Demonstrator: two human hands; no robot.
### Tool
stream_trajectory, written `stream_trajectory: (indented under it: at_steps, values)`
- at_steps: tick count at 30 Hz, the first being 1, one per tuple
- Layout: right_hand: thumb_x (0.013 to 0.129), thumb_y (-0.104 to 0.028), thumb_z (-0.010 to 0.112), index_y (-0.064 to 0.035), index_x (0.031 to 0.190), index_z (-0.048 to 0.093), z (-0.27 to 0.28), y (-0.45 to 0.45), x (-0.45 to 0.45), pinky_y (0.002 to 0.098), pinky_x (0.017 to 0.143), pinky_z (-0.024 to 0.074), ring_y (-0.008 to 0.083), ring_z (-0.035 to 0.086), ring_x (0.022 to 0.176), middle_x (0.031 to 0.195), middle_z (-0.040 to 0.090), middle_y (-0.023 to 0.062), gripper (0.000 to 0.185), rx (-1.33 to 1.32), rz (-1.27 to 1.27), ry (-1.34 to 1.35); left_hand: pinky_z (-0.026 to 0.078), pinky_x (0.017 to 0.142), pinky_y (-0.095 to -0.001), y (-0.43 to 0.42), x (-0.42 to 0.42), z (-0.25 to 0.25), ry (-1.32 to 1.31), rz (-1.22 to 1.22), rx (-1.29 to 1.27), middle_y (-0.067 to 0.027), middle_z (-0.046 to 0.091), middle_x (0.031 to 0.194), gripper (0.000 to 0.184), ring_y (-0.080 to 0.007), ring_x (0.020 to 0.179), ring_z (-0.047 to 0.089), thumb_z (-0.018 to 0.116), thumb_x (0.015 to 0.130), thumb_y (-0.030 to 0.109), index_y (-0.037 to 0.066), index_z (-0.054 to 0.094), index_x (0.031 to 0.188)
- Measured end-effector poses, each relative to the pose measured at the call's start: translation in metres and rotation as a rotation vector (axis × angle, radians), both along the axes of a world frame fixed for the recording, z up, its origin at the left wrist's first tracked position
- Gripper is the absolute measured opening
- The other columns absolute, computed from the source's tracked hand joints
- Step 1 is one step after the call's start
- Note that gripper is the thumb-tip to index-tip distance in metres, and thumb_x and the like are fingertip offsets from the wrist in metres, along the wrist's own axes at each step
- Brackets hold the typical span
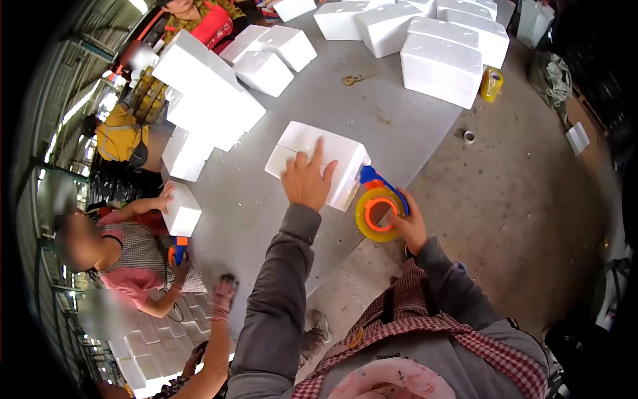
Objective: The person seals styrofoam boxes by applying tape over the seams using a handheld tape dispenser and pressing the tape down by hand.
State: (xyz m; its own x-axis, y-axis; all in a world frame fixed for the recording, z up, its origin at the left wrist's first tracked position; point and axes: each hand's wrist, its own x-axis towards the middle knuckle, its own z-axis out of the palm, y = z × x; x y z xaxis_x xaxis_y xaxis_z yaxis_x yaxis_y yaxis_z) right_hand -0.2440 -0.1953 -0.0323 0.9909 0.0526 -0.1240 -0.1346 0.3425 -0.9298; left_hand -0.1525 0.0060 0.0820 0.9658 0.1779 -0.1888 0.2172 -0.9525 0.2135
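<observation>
The white foam box (318, 156) was seen lying on the grey tabletop (266, 213), near the table edge that slanted past its right end. Its long axis was set from upper left to lower right across the view, with its right end pointed toward the tape dispenser (379, 211). The left hand (309, 179) was spread wide above the box, index finger extended; whether the box was being pressed cannot be told. The dispenser, blue with an orange hub and yellow tape, was gripped in the right hand (410, 223), its blue head held at the box's right end.

Brown stains (355, 80) were shown on the tabletop beyond the box. More foam boxes (442, 63) were grouped to its upper right, and others (212, 100) were heaped to its upper left. Right of the box, a yellow tape roll (492, 84) and a small pale roll (469, 137) were seen against the concrete floor (518, 193).

Left of the box, a smaller-looking foam box (181, 209) was held by a person in pink (133, 259). Lower left, a gloved hand (224, 297) was seen near stacked boxes (156, 342). Metal framework was visible along the room's far left.
</observation>
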Motion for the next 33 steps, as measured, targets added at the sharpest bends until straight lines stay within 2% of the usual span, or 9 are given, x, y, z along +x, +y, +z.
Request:
stream_trajectory:
  at_steps: [3, 11, 15, 17, 19, 22, 26, 30, 33]
  values:
    - [0.072, 0.002, 0.062, -0.0021, 0.132, 0.034, 0.022, -0.013, -0.061, 0.0287, 0.086, 0.0446, 0.0191, 0.052, 0.102, 0.117, 0.051, 0.0111, 0.067, 0.126, -0.049, 0.080, 0.010, 0.099, -0.0670, 0.019, 0.013, -0.058, -0.495, -0.290, 0.159, -0.0045, 0.031, 0.142, 0.043, -0.0337, 0.133, 0.022, 0.043, 0.089, 0.043, 0.031, 0.044, 0.130]
    - [0.071, -0.015, 0.067, -0.0039, 0.126, 0.043, -0.003, 0.081, 0.004, 0.0394, 0.084, 0.0446, 0.0278, 0.056, 0.100, 0.107, 0.056, 0.0185, 0.061, -0.355, 0.586, -0.195, 0.013, 0.101, -0.0620, 0.013, 0.003, -0.046, -0.471, -0.241, 0.191, -0.0049, 0.033, 0.141, 0.044, -0.0315, 0.132, 0.025, 0.044, 0.089, 0.040, 0.025, 0.043, 0.131]
    - [0.066, -0.012, 0.069, -0.0060, 0.120, 0.050, 0.055, 0.031, -0.004, 0.0386, 0.083, 0.0453, 0.0351, 0.054, 0.094, 0.102, 0.055, 0.0204, 0.057, -0.512, 0.464, -0.510, 0.033, 0.096, -0.0310, 0.052, -0.023, -0.024, -0.783, 0.042, -0.706, -0.0085, 0.048, 0.117, 0.033, -0.0164, 0.113, 0.042, 0.051, 0.090, 0.014, 0.001, 0.044, 0.120]
    - [0.063, -0.009, 0.070, -0.0078, 0.119, 0.051, 0.083, -0.008, -0.003, 0.0389, 0.080, 0.0466, 0.0356, 0.054, 0.092, 0.102, 0.053, 0.0198, 0.059, -0.580, 0.325, -0.537, 0.042, 0.079, -0.0261, 0.061, -0.056, -0.027, -0.410, 0.343, -1.230, -0.0022, 0.051, 0.093, 0.013, -0.0122, 0.087, 0.050, 0.048, 0.092, 0.019, 0.008, 0.049, 0.099]
    - [0.062, -0.007, 0.071, -0.0086, 0.119, 0.052, 0.096, -0.019, 0.001, 0.0393, 0.079, 0.0471, 0.0359, 0.055, 0.092, 0.103, 0.053, 0.0194, 0.060, -0.659, 0.258, -0.584, 0.044, 0.078, -0.0277, 0.028, -0.079, -0.007, 0.077, 0.447, -1.588, 0.0000, 0.053, 0.097, 0.019, -0.0125, 0.091, 0.052, 0.041, 0.095, 0.024, 0.011, 0.051, 0.104]
    - [0.060, -0.006, 0.071, -0.0088, 0.117, 0.052, 0.110, -0.014, 0.025, 0.0397, 0.076, 0.0481, 0.0366, 0.055, 0.090, 0.105, 0.051, 0.0195, 0.061, -0.715, 0.224, -0.721, 0.041, 0.085, -0.0283, 0.011, -0.064, -0.010, 0.196, 0.528, -2.182, -0.0005, 0.056, 0.104, 0.021, -0.0125, 0.100, 0.053, 0.049, 0.092, 0.015, 0.005, 0.053, 0.110]
    - [0.059, -0.002, 0.070, -0.0081, 0.117, 0.051, 0.133, 0.006, 0.045, 0.0389, 0.074, 0.0485, 0.0362, 0.055, 0.088, 0.105, 0.050, 0.0197, 0.061, -0.752, 0.231, -0.768, 0.040, 0.075, -0.0238, 0.033, -0.034, 0.007, 0.082, 0.383, -2.086, 0.0033, 0.053, 0.082, 0.015, -0.0075, 0.079, 0.049, 0.048, 0.093, 0.022, 0.009, 0.056, 0.092]
    - [0.056, 0.004, 0.068, -0.0105, 0.115, 0.055, 0.174, 0.034, 0.072, 0.0386, 0.074, 0.0490, 0.0362, 0.056, 0.087, 0.108, 0.049, 0.0202, 0.062, -1.016, 0.106, -0.664, 0.040, 0.070, -0.0243, 0.128, 0.063, -0.004, -0.466, 0.064, -1.201, -0.0019, 0.054, 0.075, 0.014, -0.0086, 0.073, 0.048, 0.051, 0.089, 0.013, 0.002, 0.054, 0.081]
    - [0.059, -0.001, 0.064, -0.0148, 0.116, 0.055, 0.188, 0.053, 0.087, 0.0378, 0.066, 0.0506, 0.0336, 0.058, 0.084, 0.109, 0.048, 0.0160, 0.059, -1.255, 0.184, -0.593, 0.041, 0.063, -0.0269, 0.192, 0.122, -0.091, -0.351, 0.004, -0.742, -0.0044, 0.052, 0.072, 0.009, -0.0122, 0.069, 0.048, 0.053, 0.085, 0.011, 0.002, 0.051, 0.083]
